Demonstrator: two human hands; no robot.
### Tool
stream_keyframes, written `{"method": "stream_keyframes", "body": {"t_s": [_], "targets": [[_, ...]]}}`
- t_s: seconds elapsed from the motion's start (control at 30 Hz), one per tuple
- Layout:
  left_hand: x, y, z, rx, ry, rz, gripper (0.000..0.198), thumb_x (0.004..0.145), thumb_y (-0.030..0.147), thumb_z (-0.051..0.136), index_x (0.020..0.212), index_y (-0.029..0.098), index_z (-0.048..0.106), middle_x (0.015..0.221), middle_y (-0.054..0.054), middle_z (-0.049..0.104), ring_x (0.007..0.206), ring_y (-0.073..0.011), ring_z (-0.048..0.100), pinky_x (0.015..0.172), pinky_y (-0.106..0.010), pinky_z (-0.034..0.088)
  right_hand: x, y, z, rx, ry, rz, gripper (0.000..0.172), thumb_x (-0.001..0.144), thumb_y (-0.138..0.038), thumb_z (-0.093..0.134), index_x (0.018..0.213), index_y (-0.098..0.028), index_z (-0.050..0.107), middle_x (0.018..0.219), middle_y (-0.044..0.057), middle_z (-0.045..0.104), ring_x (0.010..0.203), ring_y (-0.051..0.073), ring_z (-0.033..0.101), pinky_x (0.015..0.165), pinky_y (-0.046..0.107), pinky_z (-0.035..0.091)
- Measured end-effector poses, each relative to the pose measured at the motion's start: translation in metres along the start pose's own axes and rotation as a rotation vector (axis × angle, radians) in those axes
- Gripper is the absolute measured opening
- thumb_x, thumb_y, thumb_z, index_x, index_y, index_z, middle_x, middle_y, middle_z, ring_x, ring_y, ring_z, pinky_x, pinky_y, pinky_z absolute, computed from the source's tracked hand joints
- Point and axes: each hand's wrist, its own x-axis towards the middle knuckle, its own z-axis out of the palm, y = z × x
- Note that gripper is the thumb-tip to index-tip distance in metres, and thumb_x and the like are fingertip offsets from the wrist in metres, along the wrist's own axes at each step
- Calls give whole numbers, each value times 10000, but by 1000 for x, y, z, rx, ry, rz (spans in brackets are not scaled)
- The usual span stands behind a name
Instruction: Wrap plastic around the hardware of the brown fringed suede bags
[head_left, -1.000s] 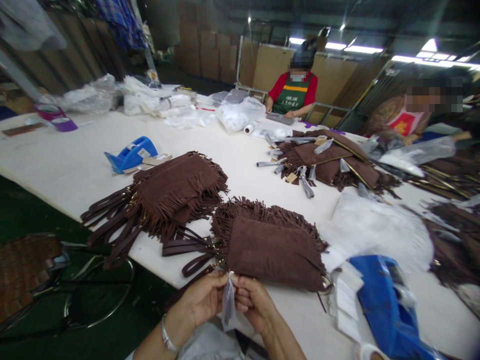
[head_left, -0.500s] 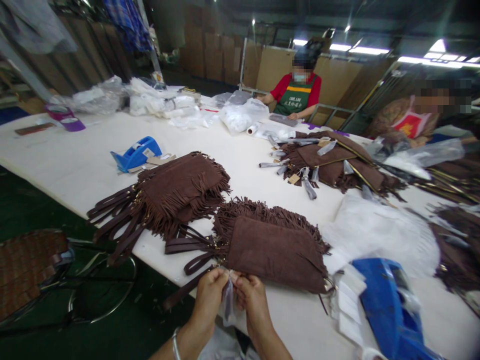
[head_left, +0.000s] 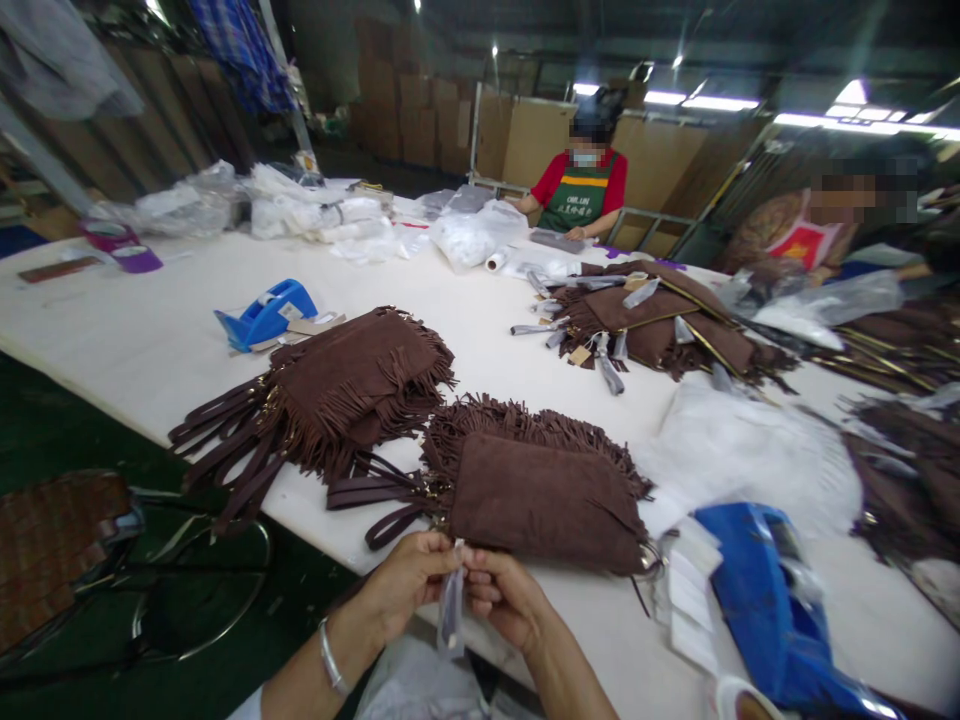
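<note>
A brown suede pouch (head_left: 544,500) with fringe lies at the table's near edge, on top of other fringed pouches. Just below its left corner, my left hand (head_left: 401,585) and my right hand (head_left: 510,595) meet fingertip to fingertip. Both pinch the top of a wrist strap wrapped in clear plastic (head_left: 451,612), which hangs down between them. Loose brown straps (head_left: 386,490) stick out left of the pouch. To the left sits another stack of fringed pouches (head_left: 360,375), its straps trailing over the table edge.
A blue tape dispenser (head_left: 765,600) stands at my right beside white cards (head_left: 694,600) and a white plastic heap (head_left: 757,460). Another blue dispenser (head_left: 270,312) sits farther left. More pouches (head_left: 660,320) lie across the table (head_left: 480,330). Two people work opposite. A stool (head_left: 64,560) stands left.
My left forearm has swung outward to the left, and my right hand has turned slightly. More of the wrapped strap shows below my fingers. The view has shifted a little.
</note>
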Motion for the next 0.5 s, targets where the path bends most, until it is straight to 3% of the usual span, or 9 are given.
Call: {"method": "stream_keyframes", "body": {"t_s": [0.1, 0.2, 0.27, 0.33, 0.4, 0.5], "targets": [[5, -7, -2, -147, -85, -45, 195, 689, 229, 766, 806, 108, 668, 752, -68, 674, 677, -169, 624, 667, -278, 477, -10, 4, 4, -28, 9, -44, 407, 644, -418, 801, 719, -163, 493, 521, -120, 310, 413, 12, 152, 404, 167, 152], [8, -15, -2, -270, -141, -64, 157, 744, 233, 715, 807, 94, 678, 723, -85, 680, 657, -190, 639, 662, -306, 493, -28, 10, 4, -131, 36, -150, 445, 726, -515, 727, 948, -174, 545, 591, -80, 462, 415, 30, 314, 433, 169, 274], [11, -19, -3, -327, -114, -82, 132, 760, 218, 696, 774, 89, 674, 678, -74, 669, 592, -168, 621, 608, -281, 483, -42, 12, 0, -258, 52, -214, 532, 726, -567, 700, 1066, -195, 532, 632, -52, 543, 428, 55, 405, 446, 183, 319], [14, -22, -4, -393, -67, -122, 90, 746, 172, 693, 739, 88, 664, 649, -61, 658, 544, -140, 595, 561, -249, 460, -55, 10, -6, -389, 88, -270, 563, 686, -614, 701, 1016, -181, 559, 592, -43, 552, 410, 69, 415, 427, 190, 309], [17, -24, -5, -451, -51, -165, 60, 736, 140, 681, 738, 85, 657, 657, -64, 658, 544, -132, 590, 556, -239, 454, -67, 2, -10, -517, 199, -374, 514, 722, -633, 651, 940, -173, 585, 570, -34, 540, 420, 88, 425, 428, 208, 321], [20, -26, -3, -505, -73, -187, 53, 731, 127, 664, 749, 82, 641, 678, -69, 648, 559, -131, 588, 565, -238, 455, -77, -18, -12, -876, 533, -661, 366, 873, -520, 524, 1033, -200, 597, 760, 38, 625, 614, 162, 554, 580, 277, 441]]}}
